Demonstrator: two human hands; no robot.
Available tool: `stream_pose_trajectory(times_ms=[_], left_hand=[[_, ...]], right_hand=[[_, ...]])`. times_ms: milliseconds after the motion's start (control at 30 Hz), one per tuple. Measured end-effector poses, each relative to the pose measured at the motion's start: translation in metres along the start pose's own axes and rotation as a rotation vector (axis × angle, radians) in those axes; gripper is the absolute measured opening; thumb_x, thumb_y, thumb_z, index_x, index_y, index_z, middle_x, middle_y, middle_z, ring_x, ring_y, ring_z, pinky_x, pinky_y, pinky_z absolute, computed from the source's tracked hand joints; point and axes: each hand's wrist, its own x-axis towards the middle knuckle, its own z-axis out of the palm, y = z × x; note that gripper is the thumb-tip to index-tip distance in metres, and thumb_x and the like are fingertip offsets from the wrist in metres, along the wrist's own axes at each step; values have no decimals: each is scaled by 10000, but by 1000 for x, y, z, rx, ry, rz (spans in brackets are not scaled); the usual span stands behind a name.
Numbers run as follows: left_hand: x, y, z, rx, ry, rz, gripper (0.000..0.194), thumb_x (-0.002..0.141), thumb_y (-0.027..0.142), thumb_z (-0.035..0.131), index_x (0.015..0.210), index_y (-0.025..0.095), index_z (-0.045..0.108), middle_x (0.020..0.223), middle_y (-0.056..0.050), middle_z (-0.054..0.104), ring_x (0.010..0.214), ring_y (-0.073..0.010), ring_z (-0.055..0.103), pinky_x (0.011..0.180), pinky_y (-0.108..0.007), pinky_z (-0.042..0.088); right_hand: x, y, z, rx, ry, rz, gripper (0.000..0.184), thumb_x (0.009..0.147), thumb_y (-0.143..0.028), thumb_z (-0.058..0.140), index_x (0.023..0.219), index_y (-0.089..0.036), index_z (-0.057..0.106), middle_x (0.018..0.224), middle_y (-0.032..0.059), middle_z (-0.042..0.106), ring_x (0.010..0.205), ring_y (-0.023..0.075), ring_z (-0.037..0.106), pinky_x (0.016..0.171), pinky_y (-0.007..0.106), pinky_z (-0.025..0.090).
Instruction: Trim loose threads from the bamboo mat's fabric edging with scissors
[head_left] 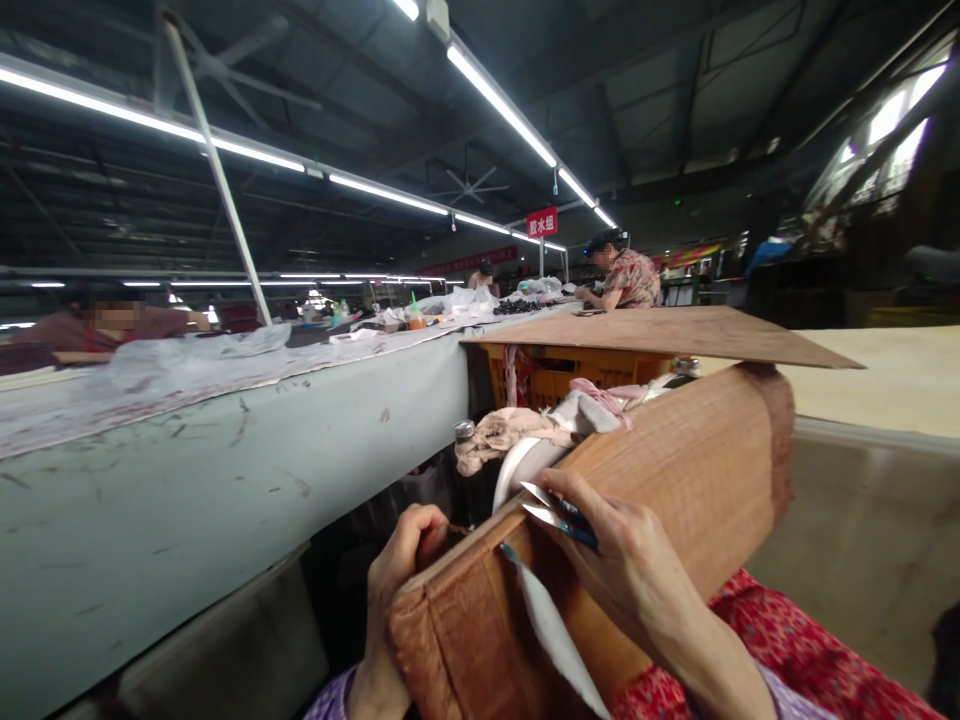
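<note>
My right hand (626, 555) is wrapped round a pair of blue-handled thread snips (559, 520). Their two silver blades point left and stand apart, just over the edge of a long brown piece (667, 455) with a grained, leather-like surface. That piece slants across my lap. My left hand (405, 570) is closed at its near left end, with thumb and finger pinched; a thin brown strand (459, 528) shows at the fingertips. A white strip (559, 635) with a teal tip hangs against the near side of the brown piece, below the snips.
Beyond the brown piece are crumpled pinkish cloths (517, 430), a white rounded rim (514, 470) and a yellow crate (562, 375) under a flat brown board (675, 332). A long pale table (300, 430) runs on the left, with plastic sheets. Other people sit along it.
</note>
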Motion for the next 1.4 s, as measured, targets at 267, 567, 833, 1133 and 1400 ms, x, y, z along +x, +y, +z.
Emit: stream_pose_trajectory(times_ms=[267, 567, 833, 1133, 1400], left_hand=[[-3, -41, -4, -47, 60, -348, 423, 822, 623, 525, 874, 215, 625, 781, -14, 707, 727, -168, 665, 692, -252, 512], [3, -60, -18, -428, 257, -574, 332, 777, 461, 687, 898, 161, 611, 758, -13, 674, 720, -135, 645, 732, -218, 533], [53, 18, -10, -1383, 137, -968, 266, 896, -49, 334, 817, 99, 540, 698, -4, 557, 525, -23, 539, 525, -120, 496], [53, 4, -8, -1233, -160, -705, 112, 898, 146, 539, 792, 140, 505, 598, 57, 350, 446, -22, 228, 374, -121, 260], [43, 5, -57, -951, -110, -604, 282, 732, 342, 773, 808, 188, 548, 570, 60, 358, 464, -39, 285, 369, -130, 318]], right_hand=[[4, 0, 0, -10, -5, -5, 200, 844, -100, 578, 1007, -211, 615, 790, -19, 725, 620, 149, 694, 525, 195, 450], [1, 2, -2, -29, -52, -17, 248, 846, -64, 572, 1009, -247, 612, 819, -33, 717, 647, 156, 696, 534, 203, 429], [1, 4, -2, -4, 12, -115, 296, 887, -76, 507, 1094, -288, 511, 836, -60, 690, 641, 129, 691, 549, 200, 488], [2, 5, -3, -31, -35, -114, 179, 948, -195, 523, 1098, -292, 507, 852, -57, 656, 699, 83, 674, 592, 157, 488], [-2, 5, -2, -18, -69, -96, 233, 922, -135, 551, 1102, -279, 519, 843, -45, 647, 696, 82, 667, 591, 159, 466]])
